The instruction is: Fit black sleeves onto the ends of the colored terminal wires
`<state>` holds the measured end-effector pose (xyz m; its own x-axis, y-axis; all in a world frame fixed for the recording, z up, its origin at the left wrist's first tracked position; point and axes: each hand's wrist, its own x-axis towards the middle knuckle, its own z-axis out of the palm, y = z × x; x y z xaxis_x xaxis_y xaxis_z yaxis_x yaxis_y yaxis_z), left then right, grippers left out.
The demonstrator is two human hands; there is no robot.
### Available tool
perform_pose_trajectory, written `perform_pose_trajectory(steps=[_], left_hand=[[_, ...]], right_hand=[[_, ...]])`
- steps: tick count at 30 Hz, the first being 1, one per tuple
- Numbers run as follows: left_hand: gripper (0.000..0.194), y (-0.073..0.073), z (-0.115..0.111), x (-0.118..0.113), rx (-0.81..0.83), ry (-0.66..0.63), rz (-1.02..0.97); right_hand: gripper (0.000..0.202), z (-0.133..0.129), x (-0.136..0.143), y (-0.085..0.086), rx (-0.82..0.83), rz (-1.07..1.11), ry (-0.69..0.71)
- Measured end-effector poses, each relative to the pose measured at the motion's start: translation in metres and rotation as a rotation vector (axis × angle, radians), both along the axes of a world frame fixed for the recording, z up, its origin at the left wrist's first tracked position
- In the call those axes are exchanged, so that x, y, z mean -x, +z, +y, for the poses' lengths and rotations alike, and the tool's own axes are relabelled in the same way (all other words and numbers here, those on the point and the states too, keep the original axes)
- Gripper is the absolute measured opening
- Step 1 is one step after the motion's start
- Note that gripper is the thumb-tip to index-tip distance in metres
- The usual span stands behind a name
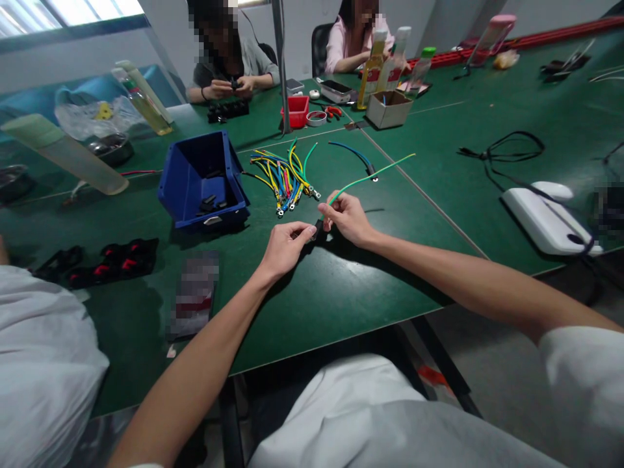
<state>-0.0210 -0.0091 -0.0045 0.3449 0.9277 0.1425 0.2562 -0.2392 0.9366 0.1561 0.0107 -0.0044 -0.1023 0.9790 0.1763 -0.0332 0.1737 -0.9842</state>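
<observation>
Fingers of the left hand (287,244) pinched a small black part (318,229) just in front of the blue bin (202,179) on the bench (341,286). The right hand (347,218) gripped the green wire (370,175) near its end, touching the part; holding the wire close to that end looked the steadiest way to seat it.

A bin (202,182) sits left of centre on the worktop (341,286), a bundle of wires (285,175) just right of it. Both hands meet below the bundle. Bottles (385,62) and a box (389,108) stand at upper centre.
</observation>
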Motion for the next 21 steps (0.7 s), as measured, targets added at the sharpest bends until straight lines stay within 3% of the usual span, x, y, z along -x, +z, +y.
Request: perform_pose_trajectory(steps=[6,13,21], left_hand=[[0.031,-0.0034,-0.0012,-0.0017,0.067,0.021,-0.071],[0.035,-0.0079,-0.0007,0.0003,-0.037,0.045,0.037],[0.036,-0.0027,-0.0017,-0.0003,-0.094,0.017,0.057]], right_hand=[[0.048,0.0004,0.0002,-0.0039,-0.014,0.033,0.056],[0.041,-0.0003,-0.0019,-0.0064,0.008,-0.011,0.080],[0.036,-0.0007,-0.0030,-0.0102,-0.062,-0.150,0.168]])
